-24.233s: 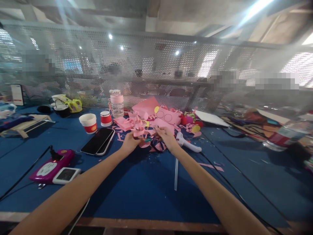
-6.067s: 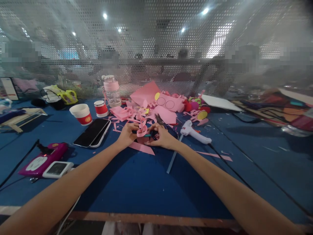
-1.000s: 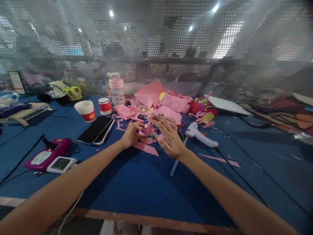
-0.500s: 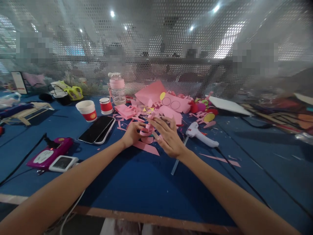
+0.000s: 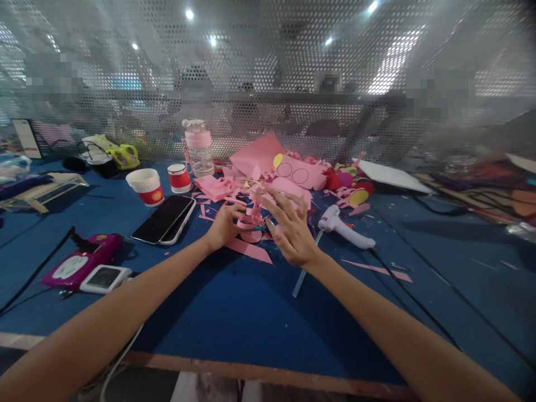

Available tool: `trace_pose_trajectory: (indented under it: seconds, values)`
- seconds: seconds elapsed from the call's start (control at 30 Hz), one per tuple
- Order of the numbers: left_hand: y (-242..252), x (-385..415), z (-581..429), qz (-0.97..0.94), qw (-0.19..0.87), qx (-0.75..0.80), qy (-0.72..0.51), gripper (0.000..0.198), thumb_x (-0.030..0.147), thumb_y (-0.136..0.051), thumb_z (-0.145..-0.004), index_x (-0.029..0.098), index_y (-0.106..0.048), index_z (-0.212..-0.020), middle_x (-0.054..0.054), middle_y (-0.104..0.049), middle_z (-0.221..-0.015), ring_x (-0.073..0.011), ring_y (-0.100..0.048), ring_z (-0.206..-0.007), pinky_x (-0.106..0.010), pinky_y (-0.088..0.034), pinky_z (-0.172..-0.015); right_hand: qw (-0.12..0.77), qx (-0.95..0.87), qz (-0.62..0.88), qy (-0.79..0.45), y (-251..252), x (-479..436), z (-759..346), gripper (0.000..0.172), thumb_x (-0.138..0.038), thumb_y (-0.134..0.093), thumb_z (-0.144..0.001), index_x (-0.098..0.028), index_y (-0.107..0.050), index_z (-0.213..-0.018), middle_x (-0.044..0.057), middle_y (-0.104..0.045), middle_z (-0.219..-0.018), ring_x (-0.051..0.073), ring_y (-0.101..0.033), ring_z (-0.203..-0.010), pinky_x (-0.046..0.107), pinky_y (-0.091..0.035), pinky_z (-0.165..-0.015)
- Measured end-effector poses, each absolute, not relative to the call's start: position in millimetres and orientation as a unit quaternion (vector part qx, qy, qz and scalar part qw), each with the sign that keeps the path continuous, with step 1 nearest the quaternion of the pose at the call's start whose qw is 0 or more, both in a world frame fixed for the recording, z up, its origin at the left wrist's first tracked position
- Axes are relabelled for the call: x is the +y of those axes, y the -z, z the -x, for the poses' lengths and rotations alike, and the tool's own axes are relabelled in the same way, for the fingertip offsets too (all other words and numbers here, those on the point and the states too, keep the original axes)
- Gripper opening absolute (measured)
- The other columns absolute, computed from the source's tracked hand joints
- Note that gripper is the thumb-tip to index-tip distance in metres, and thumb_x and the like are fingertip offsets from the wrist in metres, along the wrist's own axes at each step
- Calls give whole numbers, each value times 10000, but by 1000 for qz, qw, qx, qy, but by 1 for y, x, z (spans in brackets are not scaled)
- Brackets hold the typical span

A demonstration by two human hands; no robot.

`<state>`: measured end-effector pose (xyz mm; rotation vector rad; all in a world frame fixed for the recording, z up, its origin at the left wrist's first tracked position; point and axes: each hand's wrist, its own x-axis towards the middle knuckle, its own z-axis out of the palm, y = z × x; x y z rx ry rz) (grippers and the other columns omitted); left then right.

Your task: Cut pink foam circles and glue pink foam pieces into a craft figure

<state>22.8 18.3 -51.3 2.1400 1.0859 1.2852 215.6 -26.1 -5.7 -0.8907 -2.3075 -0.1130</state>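
The left hand [image 5: 224,228] pinches the curly pink paper [image 5: 251,219], mid-table; the right hand [image 5: 294,231], fingers spread, is at its three o'clock. Loops look made, but I can't tell what's left. A loose strip [image 5: 251,250] lies at six, the glue gun [image 5: 347,230] past the right hand, and a paper heap [image 5: 257,158] crowds twelve.

From my remote view I make out a small pink paper piece [image 5: 250,225] of curled strips, a rounded band low down and narrower curls rising above. It sits roughly upright in the fingertips of the left hand [image 5: 224,228], just left of the right hand [image 5: 293,233]; I can't resolve its finer folds.
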Motion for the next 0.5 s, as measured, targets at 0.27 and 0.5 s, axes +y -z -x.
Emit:
trace_pose_trajectory:
  seconds: [0.27,0.5]
  values:
    - [48,14,-24,-733,260,376,-505,177,338,-730,-625,170,-711,-675,-72,-692,-889,-187,-634,-831,-304,-500,-763,400,-856,322,60,5,-28,-218,510,-367,-268,-881,-339,-211,-1387,11,-255,-1441,288,-262,-1302,543,-177,-1040]
    - [52,17,-20,-719,252,372,-530,184,341,-718,-643,178,-722,-729,-87,-678,-899,-218,-625,-876,-360,-499,-789,562,-734,381,2,14,-21,-214,411,-352,-182,-913,-297,-250,-1315,104,-373,-1257,259,-396,-1194,513,-346,-968]
